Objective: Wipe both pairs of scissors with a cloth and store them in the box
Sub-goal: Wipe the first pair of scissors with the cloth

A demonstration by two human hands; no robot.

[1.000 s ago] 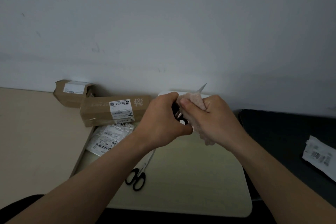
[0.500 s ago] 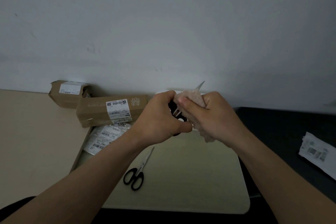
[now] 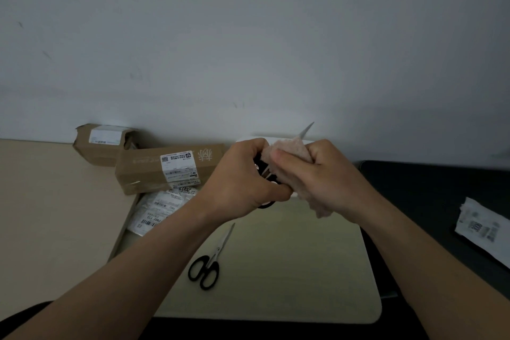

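Note:
My left hand (image 3: 242, 174) grips the black handles of one pair of scissors (image 3: 306, 130), whose blade tip pokes up past my fingers. My right hand (image 3: 325, 174) holds a pinkish cloth (image 3: 287, 152) wrapped round the blades; most of that pair is hidden. A second pair of scissors (image 3: 211, 262) with black handles lies closed on the pale table below my left forearm, tip pointing away from me. A long cardboard box (image 3: 143, 171) with a white label lies at the back left, touching the wall side.
A smaller cardboard box (image 3: 102, 143) sits behind the long one near the wall. Labelled plastic packets (image 3: 157, 210) lie in front of the long box. A dark surface (image 3: 430, 196) at the right carries a printed paper (image 3: 483, 226). The pale board's front edge (image 3: 276, 317) is near me.
Both hands stay together on the scissors and cloth; the right hand with the cloth has shifted only slightly along the blades. The scissors on the table have not moved.

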